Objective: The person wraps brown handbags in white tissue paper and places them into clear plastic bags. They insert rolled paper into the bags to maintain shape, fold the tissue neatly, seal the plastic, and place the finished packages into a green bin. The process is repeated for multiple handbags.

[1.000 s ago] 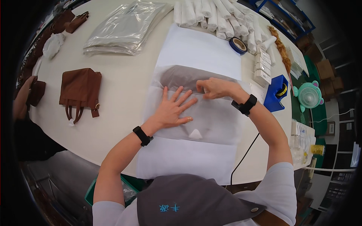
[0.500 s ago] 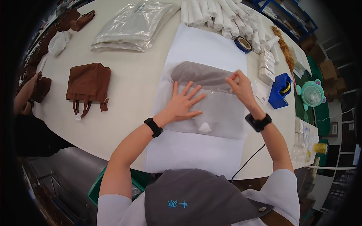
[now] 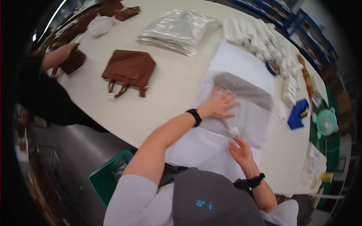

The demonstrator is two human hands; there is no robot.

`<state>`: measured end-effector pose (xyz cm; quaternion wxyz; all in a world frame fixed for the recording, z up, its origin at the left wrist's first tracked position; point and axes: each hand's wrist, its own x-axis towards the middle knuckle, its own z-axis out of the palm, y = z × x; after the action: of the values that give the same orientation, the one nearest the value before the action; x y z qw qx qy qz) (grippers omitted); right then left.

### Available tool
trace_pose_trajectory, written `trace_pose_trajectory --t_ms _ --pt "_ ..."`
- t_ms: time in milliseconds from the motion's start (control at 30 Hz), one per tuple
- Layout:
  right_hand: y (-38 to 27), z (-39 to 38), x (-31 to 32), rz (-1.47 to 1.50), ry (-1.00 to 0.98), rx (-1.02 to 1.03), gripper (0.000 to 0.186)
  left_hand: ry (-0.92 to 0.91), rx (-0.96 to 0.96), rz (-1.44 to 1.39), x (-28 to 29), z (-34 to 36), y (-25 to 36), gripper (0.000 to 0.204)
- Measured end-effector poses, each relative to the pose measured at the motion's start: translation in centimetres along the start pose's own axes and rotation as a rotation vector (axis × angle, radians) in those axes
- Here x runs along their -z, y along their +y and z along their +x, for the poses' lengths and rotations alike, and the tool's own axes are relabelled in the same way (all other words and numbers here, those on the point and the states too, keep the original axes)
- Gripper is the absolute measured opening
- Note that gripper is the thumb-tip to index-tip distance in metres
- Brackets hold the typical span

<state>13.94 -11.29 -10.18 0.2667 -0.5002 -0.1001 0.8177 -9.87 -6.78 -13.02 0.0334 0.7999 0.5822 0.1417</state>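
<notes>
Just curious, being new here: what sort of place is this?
Probably a workshop or packing room for bags: there's a brown handbag, a stack of clear plastic and a blue tape dispenser.

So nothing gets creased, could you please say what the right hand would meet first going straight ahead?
Probably the small white triangular patch on the thin, translucent grey sheet, just beyond the right hand; whether they touch is unclear.

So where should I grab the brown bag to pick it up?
Probably by its two handles, coming from the near side of the table: the brown bag lies down with both loops sticking out that way.
</notes>
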Motion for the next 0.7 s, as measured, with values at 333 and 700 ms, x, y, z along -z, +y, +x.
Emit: trace_pose_trajectory --t_ms 333,700 --pt "-1.9 -0.6 1.4 0.023 0.16 0.015 0.036 -0.077 0.033 -0.146 0.7 -0.2 0.5 0.064" --pt "-1.0 0.9 -0.7 0.152 0.067 -0.051 0.033 -0.24 0.082 -0.243 2.3 0.5 0.4 0.066"
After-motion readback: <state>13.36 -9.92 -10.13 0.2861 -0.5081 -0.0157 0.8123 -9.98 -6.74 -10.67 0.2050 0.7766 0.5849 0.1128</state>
